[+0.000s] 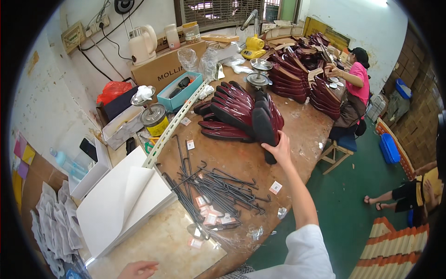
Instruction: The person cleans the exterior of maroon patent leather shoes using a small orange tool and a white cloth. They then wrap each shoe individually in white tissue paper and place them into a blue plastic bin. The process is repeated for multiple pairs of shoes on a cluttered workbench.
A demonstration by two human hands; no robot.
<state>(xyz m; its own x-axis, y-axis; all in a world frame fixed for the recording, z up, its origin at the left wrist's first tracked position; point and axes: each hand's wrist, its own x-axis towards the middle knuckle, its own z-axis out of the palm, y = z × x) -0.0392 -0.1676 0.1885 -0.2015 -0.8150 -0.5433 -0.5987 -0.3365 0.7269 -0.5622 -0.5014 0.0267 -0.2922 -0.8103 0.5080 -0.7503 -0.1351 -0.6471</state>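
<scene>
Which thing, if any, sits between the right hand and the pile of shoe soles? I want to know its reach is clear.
Nothing visible does: the right hand is already on the nearest dark sole of the pile.

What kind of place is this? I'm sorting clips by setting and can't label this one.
Probably a small shoe-part workshop. Rows of glossy dark red soles cover the long workbench, the right hand rests on one stack, metal hooks lie nearby, and another seated worker handles similar pieces.
</scene>
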